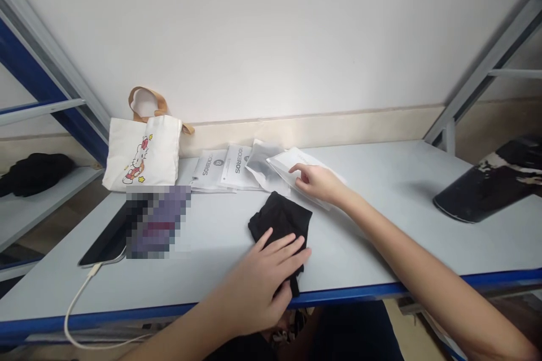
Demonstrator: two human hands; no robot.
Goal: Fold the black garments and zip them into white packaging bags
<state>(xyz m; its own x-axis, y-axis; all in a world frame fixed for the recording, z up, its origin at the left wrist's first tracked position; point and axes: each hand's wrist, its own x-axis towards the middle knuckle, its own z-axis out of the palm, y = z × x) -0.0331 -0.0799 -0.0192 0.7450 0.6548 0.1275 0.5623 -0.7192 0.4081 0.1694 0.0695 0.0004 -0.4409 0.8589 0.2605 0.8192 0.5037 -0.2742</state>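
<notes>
Canvas tote (143, 153) w/ cartoon print by wall; phone (105, 240) w/ white cable (73, 316); printed sheets (224, 169); black garment (36, 174) on L shelf.

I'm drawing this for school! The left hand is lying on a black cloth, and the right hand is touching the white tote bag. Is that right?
Not quite. The right hand is touching a white packet, not the white tote bag, as the head view shows. The left hand is lying on the black cloth, as you said.
</notes>
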